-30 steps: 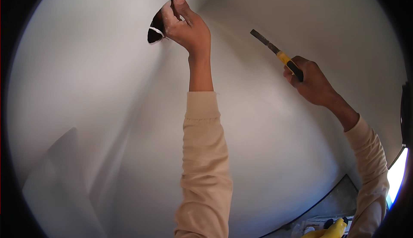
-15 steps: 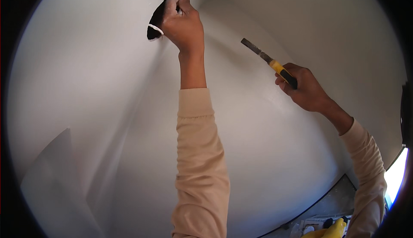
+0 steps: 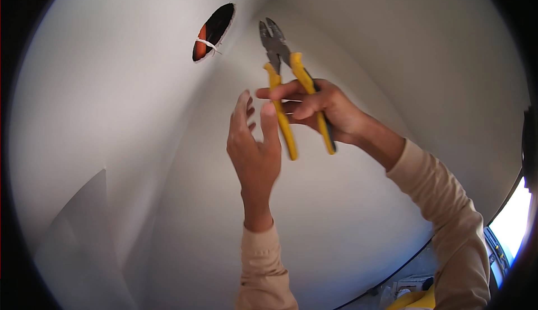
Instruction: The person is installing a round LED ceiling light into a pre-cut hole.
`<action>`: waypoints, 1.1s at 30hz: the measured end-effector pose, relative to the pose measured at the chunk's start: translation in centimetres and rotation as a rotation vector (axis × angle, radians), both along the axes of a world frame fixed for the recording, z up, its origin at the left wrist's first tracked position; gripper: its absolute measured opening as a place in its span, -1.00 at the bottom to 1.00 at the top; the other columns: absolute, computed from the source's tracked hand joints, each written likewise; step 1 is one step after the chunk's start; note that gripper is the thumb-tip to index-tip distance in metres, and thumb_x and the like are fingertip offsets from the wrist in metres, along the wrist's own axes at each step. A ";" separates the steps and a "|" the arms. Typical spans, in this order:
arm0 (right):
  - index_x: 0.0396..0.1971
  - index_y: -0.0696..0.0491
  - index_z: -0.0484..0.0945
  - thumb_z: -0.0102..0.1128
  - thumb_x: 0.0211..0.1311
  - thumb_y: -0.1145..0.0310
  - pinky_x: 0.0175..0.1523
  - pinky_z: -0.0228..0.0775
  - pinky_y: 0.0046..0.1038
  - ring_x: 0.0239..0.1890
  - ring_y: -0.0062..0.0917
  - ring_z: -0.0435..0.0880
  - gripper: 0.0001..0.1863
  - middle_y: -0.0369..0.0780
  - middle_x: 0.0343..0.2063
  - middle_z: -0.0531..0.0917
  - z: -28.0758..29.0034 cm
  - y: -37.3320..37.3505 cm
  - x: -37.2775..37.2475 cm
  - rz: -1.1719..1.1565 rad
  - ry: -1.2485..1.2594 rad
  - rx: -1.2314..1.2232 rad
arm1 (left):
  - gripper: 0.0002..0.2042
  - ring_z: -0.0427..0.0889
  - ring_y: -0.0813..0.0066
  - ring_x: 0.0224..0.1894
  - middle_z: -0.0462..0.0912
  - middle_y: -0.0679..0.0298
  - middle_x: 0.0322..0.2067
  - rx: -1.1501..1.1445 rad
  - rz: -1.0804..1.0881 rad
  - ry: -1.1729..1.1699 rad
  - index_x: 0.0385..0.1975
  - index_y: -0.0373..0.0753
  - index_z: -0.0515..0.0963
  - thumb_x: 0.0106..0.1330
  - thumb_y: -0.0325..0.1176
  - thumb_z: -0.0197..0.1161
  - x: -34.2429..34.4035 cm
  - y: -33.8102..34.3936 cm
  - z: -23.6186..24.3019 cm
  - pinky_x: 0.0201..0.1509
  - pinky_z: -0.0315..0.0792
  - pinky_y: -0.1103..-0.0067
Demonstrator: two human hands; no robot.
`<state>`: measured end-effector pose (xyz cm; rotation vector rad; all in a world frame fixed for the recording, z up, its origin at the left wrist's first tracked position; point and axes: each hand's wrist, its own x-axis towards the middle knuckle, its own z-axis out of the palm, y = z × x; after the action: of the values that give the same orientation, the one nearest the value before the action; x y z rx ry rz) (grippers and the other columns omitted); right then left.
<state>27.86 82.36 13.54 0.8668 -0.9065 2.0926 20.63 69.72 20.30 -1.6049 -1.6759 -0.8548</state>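
Note:
Yellow-handled pliers (image 3: 302, 73) are in my right hand (image 3: 330, 108), their dark metal jaws slightly parted and pointing up. The fingers of that hand reach between and around the two grips. Close beside the left grip is my left hand (image 3: 255, 147), raised with thumb and fingers apart and holding nothing. Above and to its left, an oval hole (image 3: 224, 21) opens in the white surface. An orange strip (image 3: 200, 44) shows inside it, and a thin white cable (image 3: 207, 44) crosses the lower part of the opening, its end sticking out.
White surfaces meet in a corner around my arms. A grey panel (image 3: 78, 237) with a pointed top stands at the lower left. At the lower right lie a yellow item (image 3: 414, 300) and other clutter, with a bright opening (image 3: 511, 217) at the right edge.
My left hand has come out of the hole and dropped, empty. My right hand has moved left and up with the pliers, whose handles are now spread apart.

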 end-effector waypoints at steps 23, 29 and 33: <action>-0.13 0.10 0.56 -0.01 0.01 0.52 0.21 0.23 -0.30 0.05 -0.27 0.52 -0.64 -0.10 0.13 0.47 2.4 -3.7 -5.8 0.601 0.351 -0.128 | -0.05 0.66 0.23 -0.30 0.59 0.04 -0.25 -0.127 0.571 0.476 0.26 -0.34 0.18 -0.14 0.02 0.45 5.1 -3.4 -0.1 -0.29 0.54 0.46; 0.01 0.11 0.53 -0.03 0.05 0.46 0.29 0.24 -0.14 0.16 -0.24 0.45 -0.54 -0.03 0.23 0.33 2.2 -3.4 -5.3 0.542 0.402 -0.037 | -0.06 0.65 0.28 -0.37 0.58 0.08 -0.33 -0.101 0.622 0.479 0.24 -0.32 0.21 -0.16 0.03 0.45 6.5 -3.2 -0.7 -0.35 0.53 0.46; -0.10 0.11 0.57 -0.02 0.08 0.49 0.30 0.12 -0.23 0.07 -0.18 0.52 -0.65 -0.05 0.14 0.46 2.4 -3.6 -5.3 0.627 0.394 -0.103 | -0.07 0.65 0.29 -0.40 0.58 0.10 -0.35 -0.117 0.693 0.513 0.23 -0.30 0.22 -0.15 0.04 0.45 6.5 -3.0 -0.5 -0.39 0.52 0.46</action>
<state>22.57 78.81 15.95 1.5884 -0.3322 2.3131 27.17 66.73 19.83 -1.0522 -1.7252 0.0067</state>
